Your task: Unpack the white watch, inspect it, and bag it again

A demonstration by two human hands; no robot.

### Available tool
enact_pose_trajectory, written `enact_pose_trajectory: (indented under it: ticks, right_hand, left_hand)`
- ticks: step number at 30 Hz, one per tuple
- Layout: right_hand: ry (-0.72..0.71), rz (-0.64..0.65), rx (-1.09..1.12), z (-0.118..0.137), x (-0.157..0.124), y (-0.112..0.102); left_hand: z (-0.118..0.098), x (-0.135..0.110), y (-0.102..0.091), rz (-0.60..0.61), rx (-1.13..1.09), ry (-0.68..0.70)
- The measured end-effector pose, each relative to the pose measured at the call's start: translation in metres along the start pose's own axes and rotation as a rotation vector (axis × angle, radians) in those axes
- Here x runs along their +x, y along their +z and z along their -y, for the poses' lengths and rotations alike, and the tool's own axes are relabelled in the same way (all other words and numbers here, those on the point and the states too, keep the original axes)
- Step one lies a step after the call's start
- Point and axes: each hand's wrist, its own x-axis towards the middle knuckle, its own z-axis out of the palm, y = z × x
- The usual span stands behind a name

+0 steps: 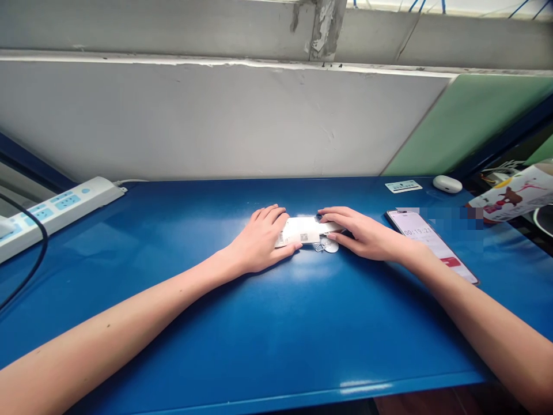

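Note:
A small white box (303, 230) with a printed square code lies on the blue desk (259, 334). My left hand (263, 239) is wrapped round its left end, thumb along the near edge. At the box's right end, my right hand (358, 233) pinches a white strip (332, 227) between fingers and thumb; whether the strip belongs to the box I cannot tell. Below that thumb sits a round silvery disc (330, 245) with a short chain (319, 248) beside it. The fingers partly cover the strip and both box ends.
A phone (432, 242) showing a timer lies by my right forearm. Behind it are a card (403, 186) and a white earbud case (447, 184). A power strip (64, 207) with a black cable (41, 253) is at left. A printed package (514, 193) leans at right.

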Motion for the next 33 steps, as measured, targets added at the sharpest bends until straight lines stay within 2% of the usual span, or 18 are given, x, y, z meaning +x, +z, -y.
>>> enact_pose_trajectory:
  ticks: [10, 14, 17, 20, 26, 29, 33]
  right_hand:
    - [-0.001, -0.084, -0.073, 0.004, 0.005, 0.018]
    - [-0.028, -0.101, -0.103, 0.008, 0.006, 0.014]
    - [0.023, -0.148, -0.102, 0.005, 0.005, 0.007]
    - [0.093, -0.244, -0.094, -0.003, 0.004, 0.0]
    - [0.203, -0.587, 0.0, -0.016, 0.004, -0.003]
    - [0.213, -0.653, 0.079, -0.016, 0.005, -0.001]
    - [0.228, -0.732, -0.002, -0.014, 0.006, -0.001]
  left_hand:
    - [0.0, 0.001, -0.001, 0.009, 0.0, -0.004]
    - [0.0, 0.001, -0.002, 0.019, 0.026, -0.008]
    - [0.0, 0.002, -0.003, 0.015, 0.028, -0.01]
    - [0.0, 0.003, -0.003, 0.005, 0.015, -0.013]
    - [0.002, 0.002, -0.003, 0.003, 0.005, -0.009]
    - [0.001, 0.001, -0.004, 0.016, -0.007, -0.018]
    - [0.0, 0.001, -0.005, 0.036, -0.004, -0.025]
